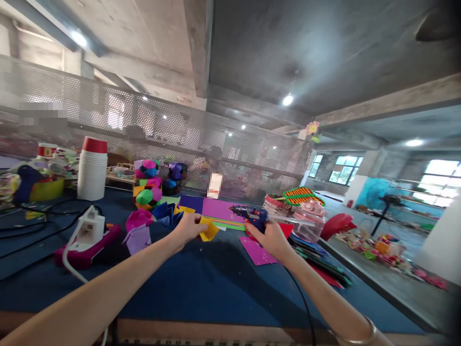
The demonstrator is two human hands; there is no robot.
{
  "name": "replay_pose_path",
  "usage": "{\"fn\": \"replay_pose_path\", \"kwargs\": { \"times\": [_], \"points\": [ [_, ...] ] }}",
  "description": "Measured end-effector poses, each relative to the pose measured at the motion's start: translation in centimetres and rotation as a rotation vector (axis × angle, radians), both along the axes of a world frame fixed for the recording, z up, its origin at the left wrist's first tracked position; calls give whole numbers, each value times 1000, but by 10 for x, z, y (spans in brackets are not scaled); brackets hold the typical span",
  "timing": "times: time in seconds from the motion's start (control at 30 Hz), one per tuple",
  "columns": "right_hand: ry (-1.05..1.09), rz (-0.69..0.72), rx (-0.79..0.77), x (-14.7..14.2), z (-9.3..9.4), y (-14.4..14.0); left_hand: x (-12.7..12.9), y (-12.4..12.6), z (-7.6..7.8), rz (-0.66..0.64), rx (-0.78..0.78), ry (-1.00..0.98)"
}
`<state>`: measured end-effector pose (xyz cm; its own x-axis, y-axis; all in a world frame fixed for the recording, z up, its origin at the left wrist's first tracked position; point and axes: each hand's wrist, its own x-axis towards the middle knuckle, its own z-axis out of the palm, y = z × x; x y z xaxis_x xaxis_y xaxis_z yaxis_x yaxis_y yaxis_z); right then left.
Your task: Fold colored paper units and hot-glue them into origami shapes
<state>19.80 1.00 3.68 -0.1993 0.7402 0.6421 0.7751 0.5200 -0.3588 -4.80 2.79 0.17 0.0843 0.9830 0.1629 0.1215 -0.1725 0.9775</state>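
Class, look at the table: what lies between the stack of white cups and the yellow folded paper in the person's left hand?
In the head view, colourful paper balls and blue folded pieces lie between the cup stack and the yellow paper held by the left hand.

Bare tabletop [201, 283] nr front, power strip [90, 230] blocks left, paper stack [324, 269] right

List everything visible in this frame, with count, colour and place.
folded paper piece: one, yellow, in left hand
glue gun: one, blue, in right hand
paper sheets: several, purple and green, behind the hands
pink sheet: one, under right hand
paper balls: several, multicoloured, back left
cup stack: one, white with red top, far left
power strip: one, white, left
table: one, blue
left hand: holds paper
right hand: grips gun
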Motion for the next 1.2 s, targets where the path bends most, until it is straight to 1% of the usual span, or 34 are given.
{"fn": "replay_pose_path", "kwargs": {
  "times": [0.1, 0.2, 0.3, 0.4, 0.53, 0.67, 0.83, 1.2],
  "points": [
    [-77, 36, 12, -24, -7, 1, -2, 1, 1, 28, -15, 8],
    [-98, 39, 64, -33, -20, 0, -3, 7, -3, 30, -14, 22],
    [-112, 85, 143, -29, -29, -2, -5, 12, -8, 70, 69, 110],
    [-146, 124, 199, -24, -34, -3, -5, 12, -8, 74, 126, 183],
    [-174, 137, 216, -24, -37, -3, -4, 9, -6, 92, 194, 285],
    [-177, 148, 198, -24, -40, -1, -5, 11, -8, 115, 284, 399],
    [-192, 146, 202, -23, -42, 0, -6, 14, -11, 70, 282, 419],
    [-208, 126, 216, -22, -45, 1, -6, 13, -12, 62, 282, 418]
  ]
}}
